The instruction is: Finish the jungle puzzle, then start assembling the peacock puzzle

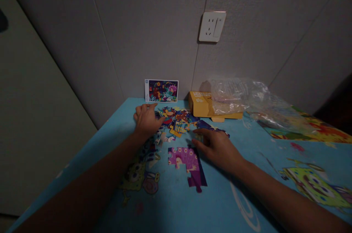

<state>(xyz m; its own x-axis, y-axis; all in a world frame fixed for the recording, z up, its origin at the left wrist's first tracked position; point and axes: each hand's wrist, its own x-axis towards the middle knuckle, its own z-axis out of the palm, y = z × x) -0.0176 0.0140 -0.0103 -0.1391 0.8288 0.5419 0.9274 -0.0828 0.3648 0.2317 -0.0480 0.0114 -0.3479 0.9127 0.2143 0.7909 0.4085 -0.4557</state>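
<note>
My left hand [148,121] rests at the left edge of a pile of loose jigsaw pieces [180,126], its thumb spread away from the bent fingers. At the pile's right side is my right hand [218,148], with thumb and forefinger apart. A yellowish patch, perhaps a piece, shows in that gap; I cannot see a grip on it. Nearer to me lies a joined pink and purple puzzle section [189,161], with a dark strip down its right edge. Dark blue joined pieces [211,126] lie beyond my right hand, which partly hides them.
A picture card [161,91] leans against the wall at the back. To its right are a yellow box [200,105] and a crumpled clear plastic bag [233,95]. A colourful sheet [324,130] lies far right. The blue cartoon-print tablecloth [170,207] covers the table.
</note>
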